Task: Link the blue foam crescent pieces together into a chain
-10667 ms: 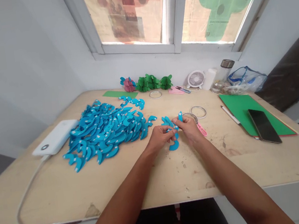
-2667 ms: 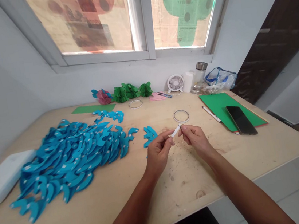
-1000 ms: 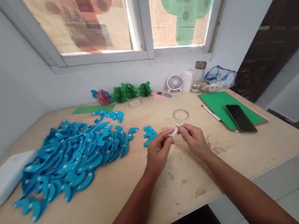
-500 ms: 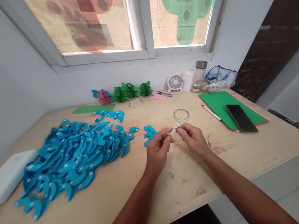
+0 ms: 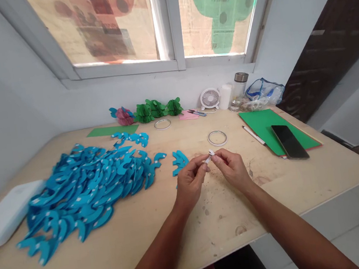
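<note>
"What is the head view showing?"
"The left hand (image 5: pixel 188 178) is pinching a small white strip (image 5: pixel 211 152) at its near end, above the table (image 5: pixel 94 265); the right hand (image 5: pixel 234 169) is nipping its far end."
"Handling?"
"It's looking light, bendy, easily creased; edges are offering the safest hold."
"Pointing?"
"Its long axis is slanting away, rightward."
</note>
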{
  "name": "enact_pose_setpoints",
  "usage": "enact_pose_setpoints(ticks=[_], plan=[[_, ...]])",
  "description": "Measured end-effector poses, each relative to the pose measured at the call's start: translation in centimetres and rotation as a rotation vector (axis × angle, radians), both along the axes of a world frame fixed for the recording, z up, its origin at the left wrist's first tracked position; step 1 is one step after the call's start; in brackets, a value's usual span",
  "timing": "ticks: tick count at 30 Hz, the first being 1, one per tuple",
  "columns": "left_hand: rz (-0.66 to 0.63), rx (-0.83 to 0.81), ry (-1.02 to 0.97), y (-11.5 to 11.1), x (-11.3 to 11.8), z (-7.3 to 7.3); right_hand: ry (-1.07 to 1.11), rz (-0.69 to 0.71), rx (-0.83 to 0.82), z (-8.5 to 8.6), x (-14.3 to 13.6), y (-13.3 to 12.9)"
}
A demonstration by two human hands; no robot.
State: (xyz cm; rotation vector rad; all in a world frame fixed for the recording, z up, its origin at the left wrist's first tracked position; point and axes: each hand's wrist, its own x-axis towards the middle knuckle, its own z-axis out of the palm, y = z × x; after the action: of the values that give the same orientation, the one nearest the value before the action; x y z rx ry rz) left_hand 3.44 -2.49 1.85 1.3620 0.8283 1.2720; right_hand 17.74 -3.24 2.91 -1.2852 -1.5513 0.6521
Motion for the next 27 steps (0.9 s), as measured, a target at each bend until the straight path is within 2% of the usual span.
enact_pose_setpoints(ticks=[12,27], plan=[[0.036,-0.031,-0.026,-0.12,0.01,0.46,0.033,-0.049,-0.001,-0.08,-0.05,-0.04],[0.023,-0.05,-0.076,0.04,0.26,0.21,-0.036,0.005,-0.007,-0.13,-0.21,-0.02]])
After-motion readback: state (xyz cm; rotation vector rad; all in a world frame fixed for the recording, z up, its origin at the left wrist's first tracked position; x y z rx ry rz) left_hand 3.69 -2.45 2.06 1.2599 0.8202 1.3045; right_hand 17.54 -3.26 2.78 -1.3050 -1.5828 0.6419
